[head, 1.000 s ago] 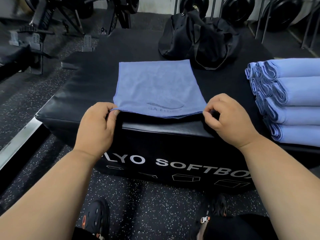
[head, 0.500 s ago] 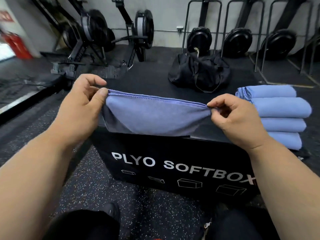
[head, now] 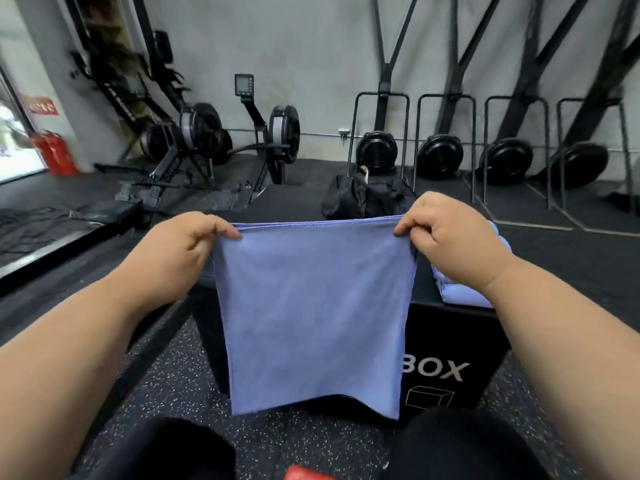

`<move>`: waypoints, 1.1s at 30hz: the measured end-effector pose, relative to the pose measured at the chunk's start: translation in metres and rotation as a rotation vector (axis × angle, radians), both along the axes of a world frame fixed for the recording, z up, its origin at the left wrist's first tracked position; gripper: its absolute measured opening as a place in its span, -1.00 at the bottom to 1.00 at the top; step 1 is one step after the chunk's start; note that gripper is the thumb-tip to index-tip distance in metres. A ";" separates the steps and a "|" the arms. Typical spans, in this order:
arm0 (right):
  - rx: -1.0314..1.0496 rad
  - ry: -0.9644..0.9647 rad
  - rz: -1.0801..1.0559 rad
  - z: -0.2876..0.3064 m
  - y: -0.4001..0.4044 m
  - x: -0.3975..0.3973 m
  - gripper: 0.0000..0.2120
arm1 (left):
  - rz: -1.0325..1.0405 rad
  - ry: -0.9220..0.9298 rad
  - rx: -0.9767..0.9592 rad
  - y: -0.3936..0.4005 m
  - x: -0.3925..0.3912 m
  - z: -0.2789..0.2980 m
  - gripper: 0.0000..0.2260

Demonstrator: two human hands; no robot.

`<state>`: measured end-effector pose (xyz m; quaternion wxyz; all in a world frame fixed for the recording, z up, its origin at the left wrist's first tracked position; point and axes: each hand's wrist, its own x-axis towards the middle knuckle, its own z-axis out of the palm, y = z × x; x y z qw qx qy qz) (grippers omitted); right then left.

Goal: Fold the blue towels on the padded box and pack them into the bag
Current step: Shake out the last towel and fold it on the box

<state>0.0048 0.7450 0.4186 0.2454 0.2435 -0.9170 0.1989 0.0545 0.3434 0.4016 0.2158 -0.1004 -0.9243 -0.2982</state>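
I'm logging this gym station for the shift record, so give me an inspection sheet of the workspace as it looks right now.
Surface: black padded box, mostly hidden behind the hanging towel.
Job's things: blue towel held up by its top corners, hanging free in front of the box; folded towels stacked on the box's right side, partly hidden by the right forearm; black bag at the box's far side.
Clutter: red object at the bottom edge, unidentifiable.
Hands: left hand and right hand each pinch a top corner.
Cables: nothing seen.
Surroundings: rowing machines, red fire extinguishers, speckled rubber floor.
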 end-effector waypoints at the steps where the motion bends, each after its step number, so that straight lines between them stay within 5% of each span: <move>1: -0.017 -0.009 -0.009 0.002 0.005 0.004 -0.70 | 0.003 -0.015 0.052 0.005 0.002 0.003 -0.62; 6: -0.170 -0.111 -0.014 0.006 0.026 0.026 -0.68 | 0.010 -0.008 0.138 0.036 0.008 0.016 -0.91; 11: -0.366 -0.124 -0.062 -0.002 0.049 0.033 -0.70 | 0.002 -0.032 0.275 0.056 -0.002 0.026 -0.87; 15: -0.396 -0.129 -0.072 -0.012 0.066 0.027 -0.70 | -0.003 -0.050 0.207 0.074 -0.017 0.030 -0.97; 21: -0.520 -0.285 -0.095 -0.035 0.091 0.006 -0.74 | -0.015 -0.072 0.155 0.096 -0.055 0.028 -0.83; 28: -0.509 -0.393 -0.050 -0.033 0.111 -0.030 -0.57 | -0.055 -0.135 0.349 0.118 -0.094 0.011 -0.78; 33: -0.474 -0.415 -0.095 -0.016 0.119 -0.044 -0.67 | -0.038 -0.103 0.409 0.131 -0.104 0.005 -0.75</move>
